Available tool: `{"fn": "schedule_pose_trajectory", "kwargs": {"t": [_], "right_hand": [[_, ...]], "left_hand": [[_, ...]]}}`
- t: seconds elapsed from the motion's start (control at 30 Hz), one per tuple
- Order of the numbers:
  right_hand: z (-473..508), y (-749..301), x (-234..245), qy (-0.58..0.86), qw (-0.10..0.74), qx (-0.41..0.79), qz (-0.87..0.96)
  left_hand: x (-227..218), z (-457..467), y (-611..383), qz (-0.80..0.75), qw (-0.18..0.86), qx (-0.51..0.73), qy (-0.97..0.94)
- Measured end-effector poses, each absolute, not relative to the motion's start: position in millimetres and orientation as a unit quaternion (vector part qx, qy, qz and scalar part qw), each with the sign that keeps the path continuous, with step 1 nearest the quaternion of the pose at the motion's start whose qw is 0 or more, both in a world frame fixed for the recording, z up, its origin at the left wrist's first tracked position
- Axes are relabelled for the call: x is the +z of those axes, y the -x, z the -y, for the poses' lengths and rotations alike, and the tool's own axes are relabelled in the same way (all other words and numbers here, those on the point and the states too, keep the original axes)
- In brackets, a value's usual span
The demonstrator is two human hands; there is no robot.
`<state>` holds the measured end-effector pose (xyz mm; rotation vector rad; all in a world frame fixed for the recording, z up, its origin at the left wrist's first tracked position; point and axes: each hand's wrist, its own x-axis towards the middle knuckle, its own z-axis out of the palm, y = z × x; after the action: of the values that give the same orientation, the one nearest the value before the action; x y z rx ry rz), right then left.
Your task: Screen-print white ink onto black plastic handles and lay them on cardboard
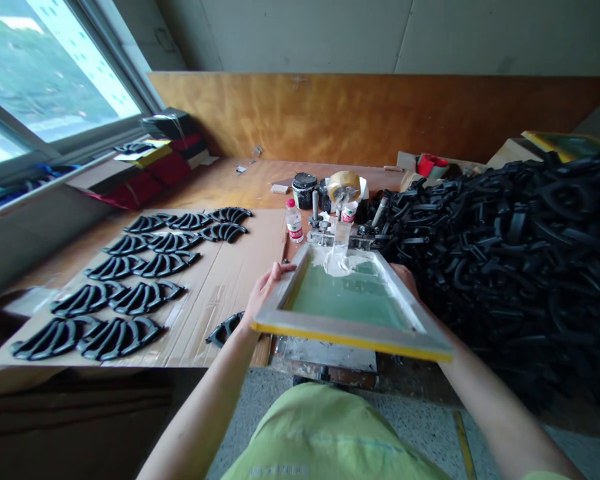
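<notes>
A screen printing frame (353, 300) with grey sides, a yellow front edge and a green mesh is held between my two hands. Its near edge is tilted up toward me, and white ink is smeared at its far end. My left hand (267, 287) grips the left side of the frame, thumb and fingers around the rail. On the opposite side my right hand (406, 279) holds the right rail, its fingers mostly hidden by the frame. Behind the frame is a metal clamp (325, 235). Beneath it part of a flat printing base (330, 353) shows.
Rows of black curved plastic parts (123, 337) lie on a cardboard sheet (220, 280) at left. A big heap of black parts (505, 247) fills the right. A red-capped bottle (295, 223), a dark tub (304, 191) and a tape roll (344, 187) stand behind the frame.
</notes>
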<state>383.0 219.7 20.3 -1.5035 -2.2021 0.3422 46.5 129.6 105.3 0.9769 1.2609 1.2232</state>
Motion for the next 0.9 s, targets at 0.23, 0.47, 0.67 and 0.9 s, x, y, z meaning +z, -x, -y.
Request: {"fn": "schedule_pose_trajectory", "kwargs": {"t": [0.23,0.47,0.67,0.9], "right_hand": [[-267.0,-314.1,60.4,0.491,0.246,0.025,0.835],[-249.9,-279.2,43.3,0.486,0.064,0.059,0.87],[-210.0,-306.2,50.2,0.296,0.059,0.101,0.948],[-212.2,-297.2,39.3,0.371,0.142,0.067,0.915]], "left_hand": [[9.5,-99.5,-44.4,-0.613,0.566,0.416,-0.363],[-15.4,-102.1,-46.0,-0.636,0.547,0.421,-0.344],[-17.5,-100.0,-45.3,-0.631,0.55,0.43,-0.339],[-20.7,-98.9,-42.7,-0.628,0.55,0.426,-0.347]]}}
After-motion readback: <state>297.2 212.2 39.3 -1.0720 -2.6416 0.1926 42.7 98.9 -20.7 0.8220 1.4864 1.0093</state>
